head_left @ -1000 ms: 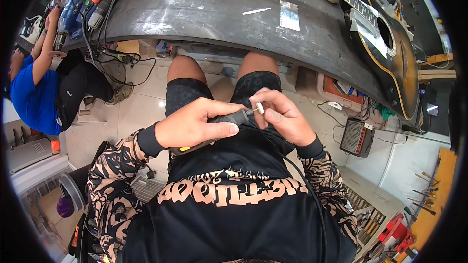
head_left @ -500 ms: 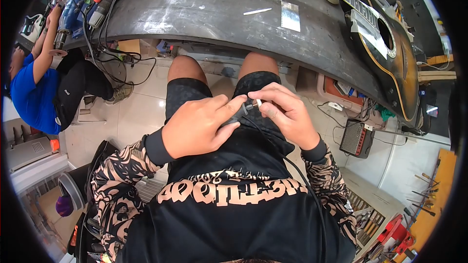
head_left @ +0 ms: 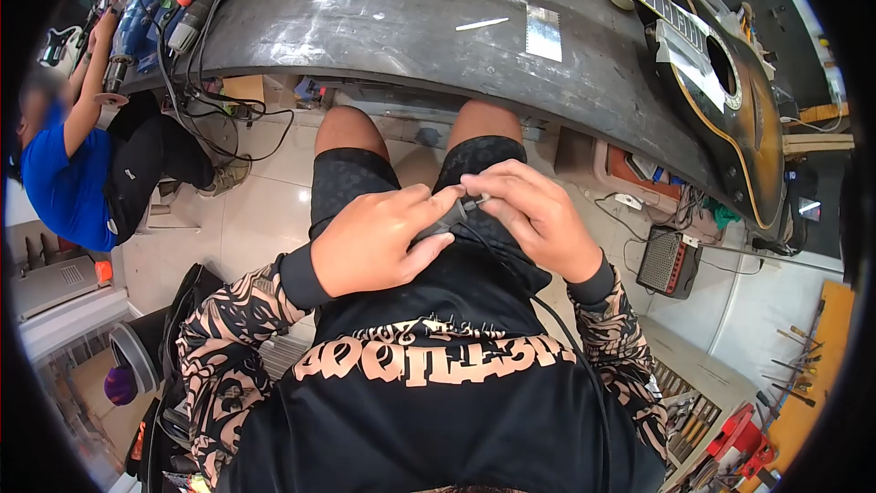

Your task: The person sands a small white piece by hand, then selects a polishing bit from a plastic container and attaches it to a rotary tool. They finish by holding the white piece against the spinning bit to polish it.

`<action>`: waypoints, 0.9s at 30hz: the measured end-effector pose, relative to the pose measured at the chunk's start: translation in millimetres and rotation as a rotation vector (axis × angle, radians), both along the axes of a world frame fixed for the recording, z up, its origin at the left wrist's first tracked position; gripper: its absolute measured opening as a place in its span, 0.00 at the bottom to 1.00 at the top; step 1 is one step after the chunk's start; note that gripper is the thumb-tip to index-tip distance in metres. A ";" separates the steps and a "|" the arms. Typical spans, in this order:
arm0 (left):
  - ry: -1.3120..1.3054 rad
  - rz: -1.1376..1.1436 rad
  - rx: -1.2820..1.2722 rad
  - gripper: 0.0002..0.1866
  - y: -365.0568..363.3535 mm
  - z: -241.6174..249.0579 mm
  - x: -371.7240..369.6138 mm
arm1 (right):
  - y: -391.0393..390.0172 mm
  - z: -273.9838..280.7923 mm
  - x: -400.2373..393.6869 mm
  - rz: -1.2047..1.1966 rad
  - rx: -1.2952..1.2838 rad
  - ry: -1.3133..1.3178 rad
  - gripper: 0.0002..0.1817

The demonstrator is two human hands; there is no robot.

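Observation:
Above the lap, my left hand point(head_left: 379, 236) is wrapped round a dark grey tool point(head_left: 449, 219) with a black cable point(head_left: 563, 330) running from it down past my right forearm. My right hand point(head_left: 538, 217) pinches at the tool's tip, where a small piece shows too little to identify. The fingertips of both hands meet over that tip. Much of the tool's body is hidden by my left fingers.
A dark workbench point(head_left: 392, 27) spans the top, bearing a white strip point(head_left: 482, 24), a metal plate point(head_left: 544, 32) and, at right, a guitar point(head_left: 721, 82). Power tools point(head_left: 137, 26) lie upper left beside a person in a blue shirt point(head_left: 68, 173). A small amplifier point(head_left: 669, 262) stands on the floor.
My right fingers have closed in on the tool's tip, and the pale piece seen between them earlier is now mostly hidden. My left hand has shifted slightly right.

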State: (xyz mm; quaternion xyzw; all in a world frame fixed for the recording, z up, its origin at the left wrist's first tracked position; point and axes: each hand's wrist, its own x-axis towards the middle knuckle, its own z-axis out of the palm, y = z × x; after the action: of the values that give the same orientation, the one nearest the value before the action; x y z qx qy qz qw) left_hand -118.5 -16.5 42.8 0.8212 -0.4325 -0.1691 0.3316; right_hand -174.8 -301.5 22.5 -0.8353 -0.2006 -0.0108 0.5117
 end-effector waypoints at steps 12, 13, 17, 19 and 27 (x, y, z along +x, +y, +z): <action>-0.008 0.012 0.050 0.33 8.0 6.3 6.7 | 0.7 2.3 9.3 0.058 -0.089 -0.036 0.27; -0.076 0.018 0.048 0.33 8.4 2.5 6.8 | 0.6 1.4 10.5 0.059 -0.089 -0.038 0.27; 0.034 0.045 -0.290 0.33 12.9 -30.3 14.2 | 12.0 -2.6 14.1 -0.056 0.137 0.010 0.26; 0.970 0.456 -0.612 0.34 19.6 -32.9 8.2 | 12.2 -2.9 23.3 -0.135 0.278 0.044 0.25; 1.346 0.445 -0.848 0.55 54.9 -76.1 -36.5 | -18.1 9.1 159.4 -0.348 -0.447 -0.547 0.11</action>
State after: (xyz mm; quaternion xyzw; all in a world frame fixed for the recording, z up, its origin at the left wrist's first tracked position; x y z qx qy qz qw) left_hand -155.0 38.4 -33.3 0.4159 0.0044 -0.3775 0.8273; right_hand -15.4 -319.6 31.5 -0.9140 -0.1822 -0.2756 0.2355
